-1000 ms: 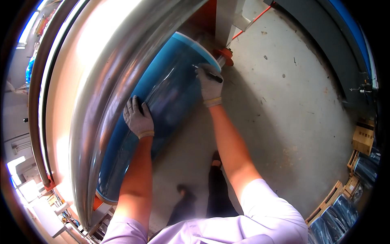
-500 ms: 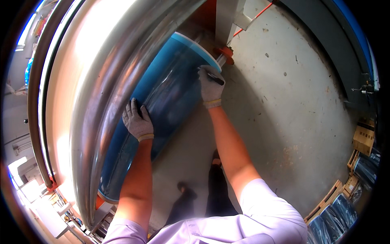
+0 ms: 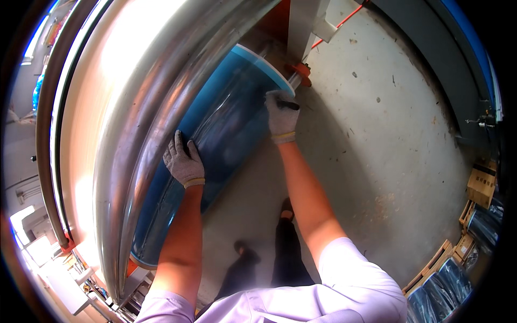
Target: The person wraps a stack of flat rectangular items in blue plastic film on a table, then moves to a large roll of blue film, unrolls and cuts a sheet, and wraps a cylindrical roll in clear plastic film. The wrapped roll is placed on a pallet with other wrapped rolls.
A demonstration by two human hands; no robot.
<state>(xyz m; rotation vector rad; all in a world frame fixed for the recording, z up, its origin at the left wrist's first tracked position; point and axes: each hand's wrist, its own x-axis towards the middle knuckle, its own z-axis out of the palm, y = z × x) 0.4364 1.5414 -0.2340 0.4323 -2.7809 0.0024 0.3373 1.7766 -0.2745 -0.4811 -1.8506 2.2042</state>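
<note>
Near the white edge (image 3: pixel 264 62) of the blue roll (image 3: pixel 226 129), floor room (image 3: pixel 355 134) beyond, my right hand (image 3: pixel 283 116), gripping a black object (image 3: pixel 289 105), had shifted slightly along it, my left hand (image 3: pixel 184 162) lying spread

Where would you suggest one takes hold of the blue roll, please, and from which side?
I'd suggest gripping the blue roll by the shaft showing at its upper-right end, coming from the right, over the floor. The shaft looks slim enough to close around, whereas the roll's body is a broad, smooth cylinder and metal rollers crowd its left side.
</note>
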